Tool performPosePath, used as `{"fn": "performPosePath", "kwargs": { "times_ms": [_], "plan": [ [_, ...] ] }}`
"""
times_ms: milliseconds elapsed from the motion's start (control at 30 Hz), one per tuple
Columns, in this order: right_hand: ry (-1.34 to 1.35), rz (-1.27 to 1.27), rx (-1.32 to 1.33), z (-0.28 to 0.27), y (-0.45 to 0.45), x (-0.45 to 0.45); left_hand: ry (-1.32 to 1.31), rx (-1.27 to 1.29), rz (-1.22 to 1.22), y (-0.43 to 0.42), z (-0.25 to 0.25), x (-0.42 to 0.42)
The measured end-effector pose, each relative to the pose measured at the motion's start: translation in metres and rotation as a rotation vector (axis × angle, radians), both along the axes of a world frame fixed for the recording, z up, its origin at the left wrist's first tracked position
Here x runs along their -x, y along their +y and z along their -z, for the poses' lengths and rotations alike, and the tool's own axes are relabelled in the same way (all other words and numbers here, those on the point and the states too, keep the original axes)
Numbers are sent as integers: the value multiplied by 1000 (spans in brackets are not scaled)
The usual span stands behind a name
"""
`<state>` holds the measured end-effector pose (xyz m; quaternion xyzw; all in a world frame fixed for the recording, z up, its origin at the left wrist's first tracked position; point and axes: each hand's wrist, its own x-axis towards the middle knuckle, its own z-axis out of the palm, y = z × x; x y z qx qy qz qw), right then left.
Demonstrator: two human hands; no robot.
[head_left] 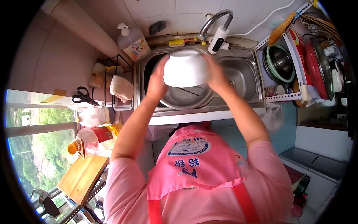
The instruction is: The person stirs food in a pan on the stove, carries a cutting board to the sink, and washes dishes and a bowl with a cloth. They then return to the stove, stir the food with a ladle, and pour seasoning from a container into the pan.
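Note:
Between both hands, a white bowl (186, 70) is held up over the sink, tipped so that its outside and foot ring face me. My left hand (158, 80) grips its left side and my right hand (215, 74) its right side; both are slightly blurred and their fingertips are partly hidden behind the bowl. Below the bowl, a large round metal basin (182, 101) sits in the left sink compartment, with a little water and thin dark sticks, perhaps chopsticks, in it. The inside of the bowl is out of sight.
A chrome faucet (223, 28) rises behind the sink (244, 78). At the back left stands a soap pump bottle (133, 44); a wire rack with a cloth (121, 89) and scissors (85, 96) are on the left. Shelves with stacked bowls (279, 63) stand right.

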<state>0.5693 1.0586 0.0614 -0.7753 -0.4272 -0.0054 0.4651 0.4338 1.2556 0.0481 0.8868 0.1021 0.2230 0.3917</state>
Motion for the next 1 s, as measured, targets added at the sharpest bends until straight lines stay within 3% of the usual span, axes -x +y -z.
{"fn": "performPosePath", "kwargs": {
  "times_ms": [133, 167, 200, 267, 300, 333, 367, 467, 700, 1000],
  "plan": [
    [-225, -1, -163, -95, -9, 21, -243, -221, -92, -18, -104, 21],
    [-186, -22, -205, -78, -6, 17, -260, -22, -33, -10, -72, 18],
    [-145, -41, -247, -44, -3, 12, -159, -112, -94, -13, -58, 14],
    [110, -20, 71, 47, -3, 0, 24, -30, -8, 0, 55, 0],
    [148, 8, 109, 97, -9, 8, 287, 106, -26, -4, 99, 6],
    [164, 40, 134, 121, -10, 9, 273, 86, -18, -11, 121, 15],
    [208, 19, 126, 112, -13, 12, 173, 80, 0, -20, 109, 24],
    [323, -24, 86, 85, -18, 28, 194, 105, -47, -23, 75, 31],
    [160, -17, -25, 19, -10, 25, -63, 15, -104, -26, 3, 27],
    [44, -4, -118, 11, -10, 18, -114, -61, -98, -27, -6, 20]
  ]
}}
